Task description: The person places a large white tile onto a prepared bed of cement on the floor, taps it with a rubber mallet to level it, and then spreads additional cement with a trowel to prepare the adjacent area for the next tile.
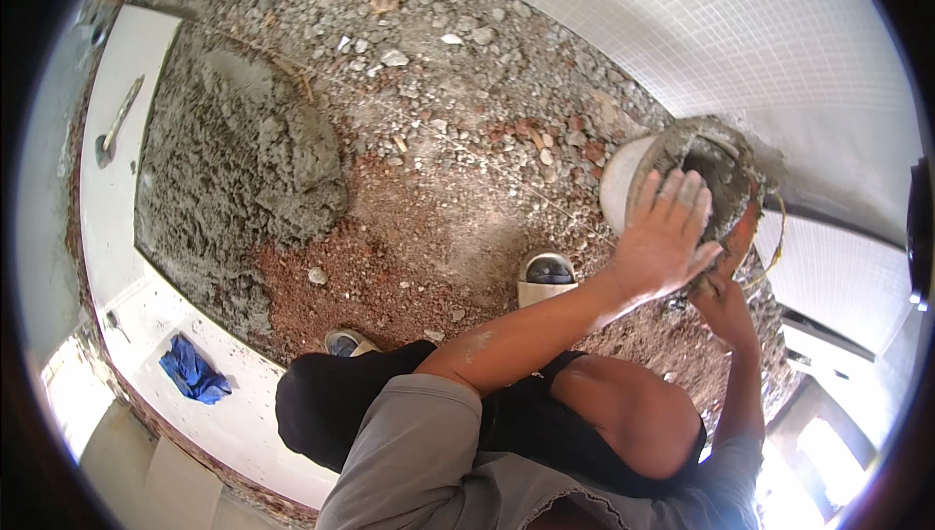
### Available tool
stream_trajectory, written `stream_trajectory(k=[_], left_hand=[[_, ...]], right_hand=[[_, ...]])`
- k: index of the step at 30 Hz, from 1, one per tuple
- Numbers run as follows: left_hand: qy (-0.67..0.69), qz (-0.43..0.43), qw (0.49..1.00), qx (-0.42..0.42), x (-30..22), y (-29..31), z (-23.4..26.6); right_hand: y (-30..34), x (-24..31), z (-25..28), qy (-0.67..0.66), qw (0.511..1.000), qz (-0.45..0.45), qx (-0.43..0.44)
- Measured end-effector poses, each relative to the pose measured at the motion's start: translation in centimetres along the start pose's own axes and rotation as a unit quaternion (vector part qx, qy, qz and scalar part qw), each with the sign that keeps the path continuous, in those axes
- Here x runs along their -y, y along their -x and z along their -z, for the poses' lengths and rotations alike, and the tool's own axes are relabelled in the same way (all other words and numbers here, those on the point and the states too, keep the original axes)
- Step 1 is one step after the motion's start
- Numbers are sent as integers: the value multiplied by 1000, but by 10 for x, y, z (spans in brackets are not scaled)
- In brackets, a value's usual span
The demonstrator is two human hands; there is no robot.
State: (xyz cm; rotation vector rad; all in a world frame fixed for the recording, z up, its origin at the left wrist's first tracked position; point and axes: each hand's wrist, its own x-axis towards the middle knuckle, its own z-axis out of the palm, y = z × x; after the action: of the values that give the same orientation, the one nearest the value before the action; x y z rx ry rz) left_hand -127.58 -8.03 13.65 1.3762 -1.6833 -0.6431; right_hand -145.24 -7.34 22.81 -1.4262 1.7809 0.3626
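Observation:
At the right, a white bucket [623, 179] caked with grey mortar leans with its mouth toward me. My left hand [672, 233] reaches across to it, fingers stretched and slightly spread, over the near part of its rim. It holds nothing that shows, and the fingertips look grey with mortar. Just beyond, my right hand [726, 308] is closed on the lower end of an orange, mortar-smeared strip-like piece [743, 238] along the bucket's right side. Whether that piece is a tool or part of the bucket, I cannot tell. A yellow cord [781, 238] loops beside it.
A mound of wet mortar [234, 150] lies left on rubble ground [429, 189]. White slabs [122, 208] border it, bearing a small hand tool [117, 126] and crumpled blue plastic [195, 371]. A string crosses the rubble. White tiled wall [779, 53] rises at right. My sandalled foot [547, 272] is near.

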Motion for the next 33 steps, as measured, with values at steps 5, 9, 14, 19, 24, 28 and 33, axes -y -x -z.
stream_trajectory(k=[5, 9, 14, 19, 24, 28, 33], left_hand=[[6, -30, 998, 46, -19, -17, 5], [4, -86, 996, -9, -36, -28, 23], [15, -125, 989, -77, -49, -28, 89], [-16, -102, 994, -24, -21, 10, 237], [-13, 97, 989, 110, 39, 100, 420], [-149, 184, 925, -297, 122, 258, 521], [-126, 455, 647, -598, 157, 511, 509]], right_hand=[[10, -3, 4, -50, 998, 16, -41], [27, -6, 26, -67, 996, 3, -63], [60, 40, 49, -47, 991, 33, -122], [74, 155, 36, 115, 978, 163, -61], [68, 281, -63, 266, 890, 367, -47], [50, 353, -175, 452, 787, 401, -124], [25, 364, -210, 355, 812, 451, -108]])
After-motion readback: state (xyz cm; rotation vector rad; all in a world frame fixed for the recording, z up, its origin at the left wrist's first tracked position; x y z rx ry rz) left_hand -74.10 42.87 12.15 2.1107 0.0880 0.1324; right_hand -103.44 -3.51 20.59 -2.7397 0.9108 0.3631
